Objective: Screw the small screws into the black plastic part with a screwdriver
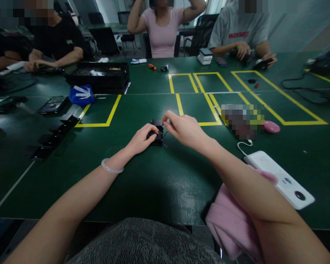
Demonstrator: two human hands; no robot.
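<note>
A small black box-shaped part (157, 124) rests on the green table in front of me. My left hand (143, 138) has its fingers curled over the near-left side of this part and grips it against the tabletop. Just to the right, my right hand (181, 126) is raised with thumb and index finger pinched together. A thin dark line slants down below those fingertips beside the part; whether it is a tool in the pinch is too small to tell. A few tiny screws (165, 146) lie on the table right of the part.
Black bracket-like parts (51, 137) stand in a row at left. Beyond are a blue bundle (81, 95) and a black crate (99, 77). A white power bank (280, 179), pink cloth (231, 223) and pink oval object (272, 127) are at right. Several people sit opposite.
</note>
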